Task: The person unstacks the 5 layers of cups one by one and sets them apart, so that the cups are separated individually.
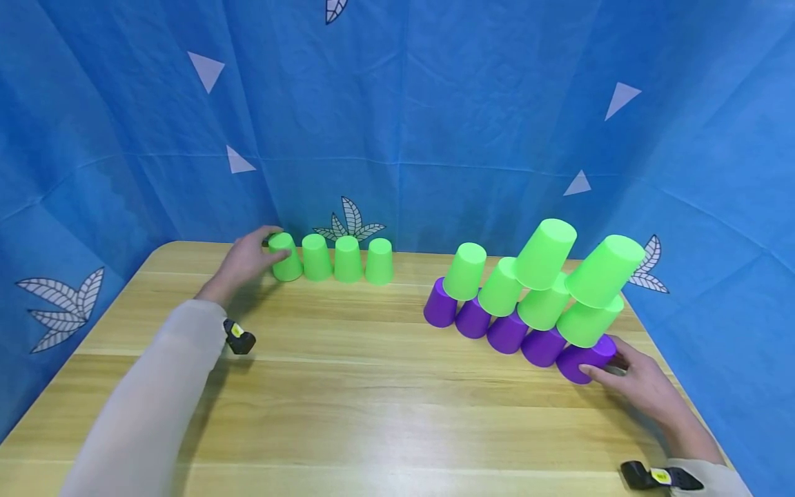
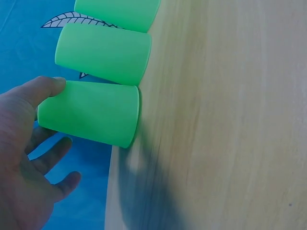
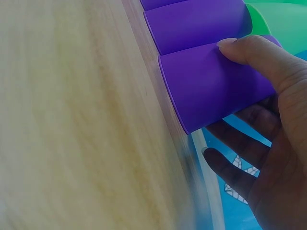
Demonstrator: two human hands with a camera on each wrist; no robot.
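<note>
My left hand [image 1: 243,264] pinches the upper end of a green cup [image 1: 287,268], thumb on one side and fingers on the other. That upside-down cup is the leftmost in a row of several green cups [image 1: 348,261]. On the right, my right hand [image 1: 652,388] holds the end purple cup [image 1: 582,364] of a row, its thumb laid along the side. In the right wrist view the lower fingers are spread below that purple cup [image 3: 206,91]. Several green cups [image 1: 499,290] stand upside down on the purple row, and two more green cups [image 1: 548,252] top them.
The wooden table [image 1: 348,407] spreads out in front of both rows. A blue cloth [image 1: 397,90] with leaf and triangle prints hangs behind and to both sides. The stacked cups run diagonally close to the table's right edge.
</note>
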